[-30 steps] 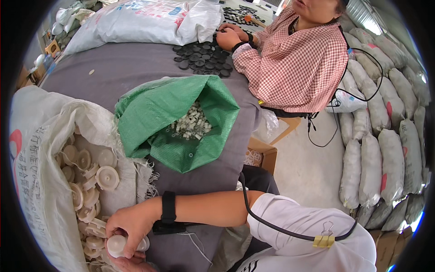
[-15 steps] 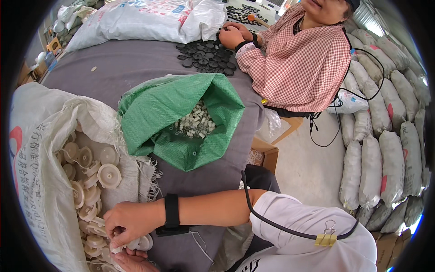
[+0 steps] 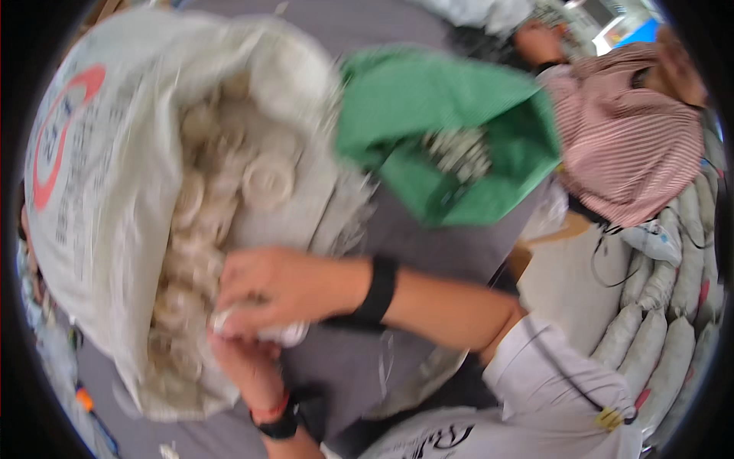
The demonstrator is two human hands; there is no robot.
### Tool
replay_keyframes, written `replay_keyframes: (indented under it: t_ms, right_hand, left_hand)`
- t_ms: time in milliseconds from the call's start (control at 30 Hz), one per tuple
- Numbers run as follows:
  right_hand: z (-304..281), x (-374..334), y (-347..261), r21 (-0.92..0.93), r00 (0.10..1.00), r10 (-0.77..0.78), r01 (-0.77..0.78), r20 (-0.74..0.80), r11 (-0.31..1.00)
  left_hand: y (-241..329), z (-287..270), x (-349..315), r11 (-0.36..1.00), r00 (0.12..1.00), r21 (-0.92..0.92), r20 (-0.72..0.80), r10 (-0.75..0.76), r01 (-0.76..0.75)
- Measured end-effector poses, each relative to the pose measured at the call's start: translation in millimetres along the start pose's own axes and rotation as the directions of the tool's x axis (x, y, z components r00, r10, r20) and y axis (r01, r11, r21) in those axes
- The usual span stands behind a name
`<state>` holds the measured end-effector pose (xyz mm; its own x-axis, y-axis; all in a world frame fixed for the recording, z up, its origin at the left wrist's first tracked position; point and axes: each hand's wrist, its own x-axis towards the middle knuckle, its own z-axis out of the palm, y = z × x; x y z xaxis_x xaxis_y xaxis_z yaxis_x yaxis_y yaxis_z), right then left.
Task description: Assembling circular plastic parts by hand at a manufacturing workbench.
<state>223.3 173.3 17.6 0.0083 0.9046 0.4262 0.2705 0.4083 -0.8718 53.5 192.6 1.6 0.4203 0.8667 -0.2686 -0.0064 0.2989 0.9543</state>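
One green bag (image 3: 413, 107) is counted; left of it, one white sack (image 3: 130, 191), its discs (image 3: 269, 181) too blurred to count; lower left, two hands (image 3: 283, 287) (image 3: 245, 367); right, one co-worker (image 3: 627, 145).

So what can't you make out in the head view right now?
In the head view:
White piece at the hands: mostly covered by the right hand and blurred; full shape hidden.
Left hand: partly behind the right hand; its grip is unclear.
Pale discs in the white sack: smeared by blur.
Small parts in the green sack: too small and blurred to count.
Orange-tipped object, lower left: blurred, kind unclear.
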Motion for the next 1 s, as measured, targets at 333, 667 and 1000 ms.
replay_keyframes:
  t_ms: [333,667,1000]
  right_hand:
    - [-0.2,6.3,-13.0,0.150,0.927,0.254,-0.303,0.277,0.941]
    - [3.3,5.9,0.6,0.377,0.915,0.273,-0.375,0.298,0.847]
    - [18.7,6.7,-10.3,-0.206,0.995,-0.088,0.078,-0.038,0.976]
  left_hand:
    - [13.6,-3.1,-1.8,1.000,0.999,-0.004,0.037,0.013,-0.013]
    - [12.8,-0.6,8.3,0.998,0.994,0.035,0.094,0.050,-0.053]
    - [11.7,-8.3,8.3,0.994,0.995,-0.108,0.101,-0.012,0.023]
